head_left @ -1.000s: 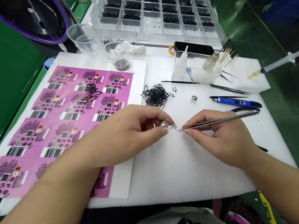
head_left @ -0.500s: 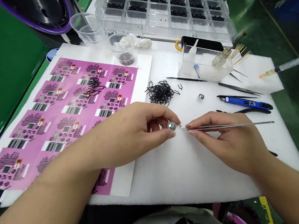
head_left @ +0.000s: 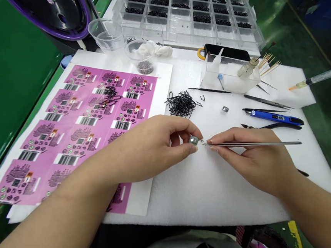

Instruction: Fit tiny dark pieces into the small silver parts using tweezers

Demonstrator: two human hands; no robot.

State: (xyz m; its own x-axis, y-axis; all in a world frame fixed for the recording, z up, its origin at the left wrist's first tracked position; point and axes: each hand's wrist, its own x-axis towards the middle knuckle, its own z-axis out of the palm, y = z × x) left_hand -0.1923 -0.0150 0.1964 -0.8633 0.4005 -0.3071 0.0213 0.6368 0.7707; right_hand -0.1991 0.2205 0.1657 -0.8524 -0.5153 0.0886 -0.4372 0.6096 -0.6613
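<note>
On the near side of a pile of black bent pieces (head_left: pixel 181 104), a left hand (head_left: pixel 159 149) pinches a shiny grey block (head_left: pixel 193 140) between thumb and fingers, its grip unchanged from a second ago. Also on the pile's near side, farther right, a right hand (head_left: pixel 257 158) closes on slim tweezers (head_left: pixel 257 144), now angled slightly down toward their rear end instead of up. Their tips stay beside tiny specks (head_left: pixel 201 141) near the block. To the pile's right, a second grey block (head_left: pixel 225 109) rests, while black-handled pliers (head_left: pixel 281 125) show more fully.
</note>
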